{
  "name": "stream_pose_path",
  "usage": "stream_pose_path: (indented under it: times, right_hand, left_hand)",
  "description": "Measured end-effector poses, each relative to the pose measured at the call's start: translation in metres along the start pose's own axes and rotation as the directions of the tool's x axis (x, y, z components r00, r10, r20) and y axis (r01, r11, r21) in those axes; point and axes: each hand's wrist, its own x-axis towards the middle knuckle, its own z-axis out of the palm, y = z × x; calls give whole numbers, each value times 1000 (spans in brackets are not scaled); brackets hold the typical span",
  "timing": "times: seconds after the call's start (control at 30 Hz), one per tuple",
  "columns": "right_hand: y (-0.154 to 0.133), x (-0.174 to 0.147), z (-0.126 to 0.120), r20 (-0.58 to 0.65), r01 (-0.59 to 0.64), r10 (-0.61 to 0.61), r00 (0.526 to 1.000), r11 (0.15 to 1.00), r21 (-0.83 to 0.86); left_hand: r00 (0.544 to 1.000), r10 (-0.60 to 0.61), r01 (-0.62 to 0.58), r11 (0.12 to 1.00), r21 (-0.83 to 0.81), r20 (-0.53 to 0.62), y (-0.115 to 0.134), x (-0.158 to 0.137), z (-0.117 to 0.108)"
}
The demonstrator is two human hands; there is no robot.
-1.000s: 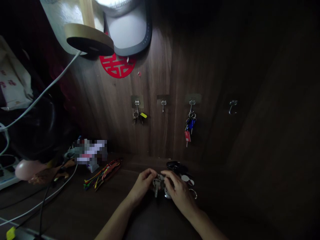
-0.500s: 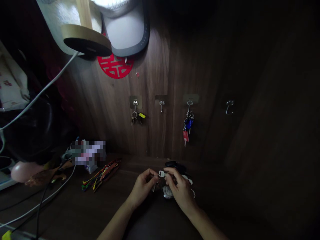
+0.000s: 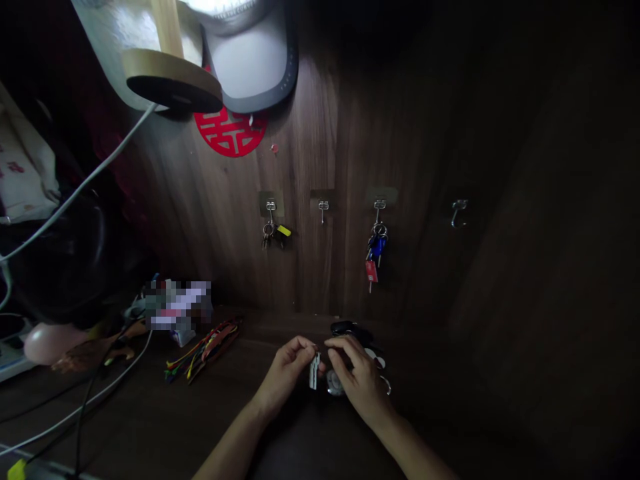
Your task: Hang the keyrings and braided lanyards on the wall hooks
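My left hand (image 3: 289,370) pinches a small bunch of keys (image 3: 314,372) between thumb and fingertips, and the keys dangle below the grip. Just to the right, my right hand (image 3: 356,373) has its fingers curved and slightly apart, with nothing visible between them. Its fingertips come close to the bunch. Under and beside that hand lies a round silvery object (image 3: 335,383), partly covered. Behind it rests a black object like a car key fob (image 3: 343,327), and a pale disc (image 3: 376,358) shows past my knuckles.
Metal hooks line the wooden panel; one carries keys with a yellow tag (image 3: 284,231), another carries keys with blue and red tags (image 3: 371,271). A bare hook (image 3: 323,208) sits between them. Colourful cords (image 3: 210,347) lie left. A lamp base (image 3: 173,80) and cap (image 3: 253,67) are above.
The pale key that was held up between both hands now hangs down with the bunch from my left hand. My right fingers have let go of it.
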Motion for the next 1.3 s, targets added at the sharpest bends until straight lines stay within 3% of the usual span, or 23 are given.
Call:
stream_pose_path:
  times: [0.2, 0.37, 0.6, 0.8, 1.3]
  right_hand:
    - [-3, 1, 0, 25, 30, -32, 999, 998, 63]
    - [-2, 3, 0, 14, -21, 20, 1000, 997, 78]
    - [-2, 5, 1, -33, -52, 54, 998, 996, 79]
    - [-2, 2, 3, 10, -41, 41, 999, 998, 55]
    - [-4, 0, 6, 25, 59, -60, 998, 998, 31]
  left_hand:
    - [998, 25, -29, 996, 81, 56, -2, -2, 6]
    - [1000, 21, -23, 995, 93, 16, -4, 0, 3]
    - [979, 196, -155, 896, 417, -57, -6, 2, -8]
    - [941, 329, -243, 815, 526, -74, -4, -1, -5]
    - [958, 277, -204, 835, 512, -69, -3, -1, -4]
